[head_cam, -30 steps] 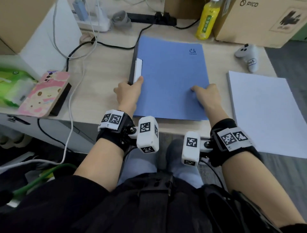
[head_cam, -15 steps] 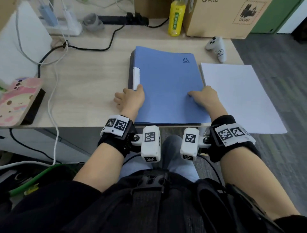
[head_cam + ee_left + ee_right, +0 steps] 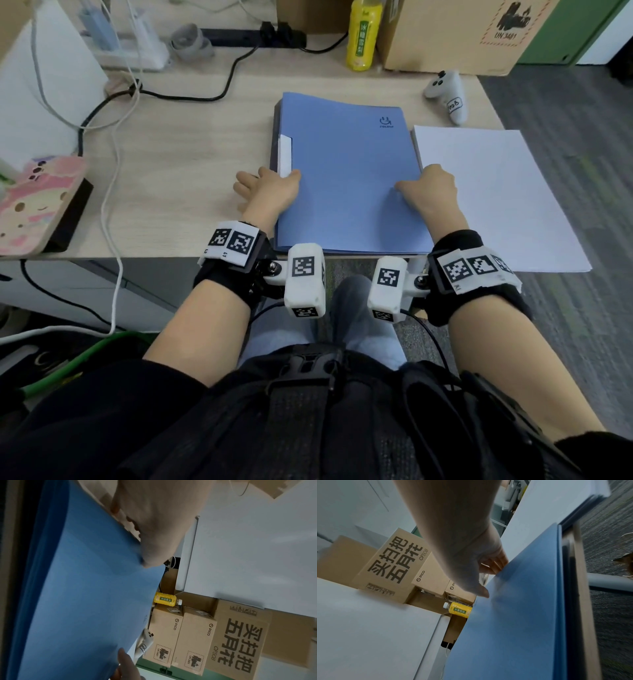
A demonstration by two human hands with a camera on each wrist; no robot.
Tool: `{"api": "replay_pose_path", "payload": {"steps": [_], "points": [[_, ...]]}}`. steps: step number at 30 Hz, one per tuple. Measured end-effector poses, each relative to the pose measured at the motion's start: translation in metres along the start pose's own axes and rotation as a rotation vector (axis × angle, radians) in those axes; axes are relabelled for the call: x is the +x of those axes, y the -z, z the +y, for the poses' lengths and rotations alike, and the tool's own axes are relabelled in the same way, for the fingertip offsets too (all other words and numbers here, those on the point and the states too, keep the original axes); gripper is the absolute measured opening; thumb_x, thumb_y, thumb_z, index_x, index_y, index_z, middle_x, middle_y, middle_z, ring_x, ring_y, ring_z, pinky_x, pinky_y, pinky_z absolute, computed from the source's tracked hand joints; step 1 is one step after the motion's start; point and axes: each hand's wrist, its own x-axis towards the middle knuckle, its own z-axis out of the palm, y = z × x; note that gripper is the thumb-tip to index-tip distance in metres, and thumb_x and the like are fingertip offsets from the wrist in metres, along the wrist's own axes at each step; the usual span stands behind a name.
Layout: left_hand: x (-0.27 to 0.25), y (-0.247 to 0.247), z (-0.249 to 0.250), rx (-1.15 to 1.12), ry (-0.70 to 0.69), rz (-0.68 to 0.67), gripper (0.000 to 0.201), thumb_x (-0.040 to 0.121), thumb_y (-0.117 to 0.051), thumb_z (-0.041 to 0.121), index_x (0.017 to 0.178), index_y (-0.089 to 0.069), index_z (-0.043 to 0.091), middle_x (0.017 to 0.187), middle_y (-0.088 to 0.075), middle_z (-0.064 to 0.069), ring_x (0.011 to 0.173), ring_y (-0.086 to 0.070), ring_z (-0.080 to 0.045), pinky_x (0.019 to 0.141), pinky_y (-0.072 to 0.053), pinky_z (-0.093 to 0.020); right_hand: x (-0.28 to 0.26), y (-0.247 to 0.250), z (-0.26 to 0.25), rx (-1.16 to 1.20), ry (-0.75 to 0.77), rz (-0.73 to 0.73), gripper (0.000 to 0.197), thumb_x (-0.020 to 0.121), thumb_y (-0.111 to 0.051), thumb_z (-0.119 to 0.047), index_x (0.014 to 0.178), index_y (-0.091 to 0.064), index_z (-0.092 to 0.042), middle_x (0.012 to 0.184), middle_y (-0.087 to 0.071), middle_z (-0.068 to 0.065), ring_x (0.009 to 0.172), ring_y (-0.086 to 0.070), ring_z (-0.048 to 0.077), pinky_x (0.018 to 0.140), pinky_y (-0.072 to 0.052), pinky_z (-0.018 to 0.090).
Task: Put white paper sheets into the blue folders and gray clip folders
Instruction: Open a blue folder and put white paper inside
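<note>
A blue folder (image 3: 349,164) lies closed on top of a stack of darker folders (image 3: 274,150) at the desk's front edge. My left hand (image 3: 265,192) is at its left edge: the thumb rests on the cover, and the fingers lie on the desk beside the spine. My right hand (image 3: 430,192) pinches the cover's right edge, thumb on top and fingers curled over it. A stack of white paper sheets (image 3: 496,198) lies right against the folder's right side. The wrist views show the blue cover (image 3: 82,588) (image 3: 513,615) under each thumb.
Behind the folder stand a yellow bottle (image 3: 363,34) and cardboard boxes (image 3: 455,31). A white controller (image 3: 448,96) lies back right. Cables (image 3: 120,137) and a pink phone (image 3: 37,202) lie on the desk (image 3: 191,154) at the left. The paper overhangs the desk's right edge.
Both hands have slid the folder stack to the right until it sits against the paper stack. My left fingers have spread out on the desk.
</note>
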Motion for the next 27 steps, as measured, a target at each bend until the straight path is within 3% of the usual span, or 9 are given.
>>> {"api": "replay_pose_path", "payload": {"steps": [5, 10, 13, 16, 18, 20, 23, 25, 27], "points": [[0.003, 0.009, 0.012, 0.038, -0.218, 0.145, 0.043, 0.087, -0.054, 0.028, 0.125, -0.046, 0.008, 0.135, -0.035, -0.013, 0.129, -0.028, -0.033, 0.096, -0.035, -0.040, 0.007, -0.006, -0.009, 0.015, 0.075, 0.042, 0.037, 0.084, -0.060, -0.013, 0.112, -0.051, 0.010, 0.120, -0.056, 0.024, 0.114, -0.051, 0.037, 0.086, -0.042, 0.036], [0.015, 0.004, 0.016, -0.021, -0.219, 0.147, 0.033, 0.076, -0.055, 0.019, 0.106, -0.061, 0.005, 0.119, -0.057, -0.012, 0.117, -0.043, -0.033, 0.077, -0.030, -0.027, 0.009, -0.018, -0.009, 0.017, 0.072, 0.001, 0.059, 0.076, -0.073, -0.026, 0.120, -0.048, 0.005, 0.128, -0.044, 0.020, 0.115, -0.050, 0.036, 0.096, -0.042, 0.037], [0.013, 0.002, 0.023, -0.226, -0.185, 0.112, 0.034, 0.078, -0.057, 0.016, 0.112, -0.061, 0.016, 0.116, -0.057, 0.000, 0.123, -0.035, -0.027, 0.093, -0.039, -0.033, 0.008, -0.024, -0.009, 0.024, 0.060, -0.005, 0.067, 0.075, -0.074, -0.025, 0.125, -0.041, 0.005, 0.133, -0.034, 0.020, 0.121, -0.044, 0.038, 0.101, -0.040, 0.038], [0.006, 0.002, 0.028, -0.383, -0.188, 0.116, 0.027, 0.072, -0.060, 0.016, 0.098, -0.058, 0.021, 0.098, -0.055, 0.004, 0.113, -0.042, -0.026, 0.098, -0.044, -0.042, 0.008, -0.026, -0.009, 0.046, 0.057, -0.008, 0.069, 0.075, -0.074, -0.022, 0.128, -0.038, 0.006, 0.135, -0.030, 0.020, 0.122, -0.043, 0.039, 0.101, -0.039, 0.037], [0.007, 0.002, 0.028, -0.334, -0.173, 0.169, 0.038, 0.073, -0.059, 0.013, 0.111, -0.054, 0.012, 0.114, -0.054, -0.006, 0.114, -0.045, -0.029, 0.092, -0.045, -0.037, 0.008, -0.027, -0.008, 0.063, 0.063, -0.007, 0.070, 0.075, -0.074, -0.020, 0.128, -0.036, 0.006, 0.135, -0.030, 0.020, 0.121, -0.043, 0.038, 0.102, -0.039, 0.038], [0.008, -0.001, 0.024, -0.233, -0.135, 0.183, 0.039, 0.073, -0.056, 0.012, 0.111, -0.055, 0.003, 0.122, -0.051, -0.013, 0.116, -0.044, -0.032, 0.082, -0.041, -0.033, 0.007, -0.027, -0.006, 0.083, 0.073, -0.002, 0.070, 0.075, -0.074, -0.019, 0.128, -0.036, 0.005, 0.134, -0.030, 0.020, 0.120, -0.044, 0.038, 0.103, -0.040, 0.038], [0.006, -0.003, 0.020, -0.201, -0.145, 0.171, 0.028, 0.070, -0.052, 0.010, 0.095, -0.060, -0.001, 0.117, -0.055, -0.018, 0.111, -0.043, -0.035, 0.074, -0.033, -0.030, 0.006, -0.025, -0.007, 0.094, 0.080, 0.006, 0.071, 0.074, -0.075, -0.018, 0.128, -0.036, 0.005, 0.134, -0.032, 0.020, 0.117, -0.048, 0.037, 0.100, -0.040, 0.036], [0.005, -0.002, 0.021, -0.229, -0.151, 0.173, 0.003, 0.069, -0.051, 0.009, 0.072, -0.051, 0.007, 0.115, -0.056, -0.018, 0.108, -0.041, -0.034, 0.070, -0.031, -0.029, 0.006, -0.023, -0.007, 0.096, 0.076, 0.002, 0.070, 0.075, -0.075, -0.018, 0.129, -0.037, 0.005, 0.134, -0.033, 0.018, 0.115, -0.051, 0.035, 0.094, -0.041, 0.033], [0.005, 0.000, 0.023, -0.258, -0.179, 0.190, 0.011, 0.068, -0.051, 0.009, 0.062, -0.042, 0.014, 0.109, -0.059, -0.016, 0.103, -0.044, -0.032, 0.064, -0.031, -0.028, 0.006, -0.021, -0.007, 0.107, 0.066, 0.001, 0.072, 0.075, -0.075, -0.017, 0.132, -0.035, 0.003, 0.135, -0.034, 0.017, 0.115, -0.051, 0.034, 0.092, -0.041, 0.031]]}}
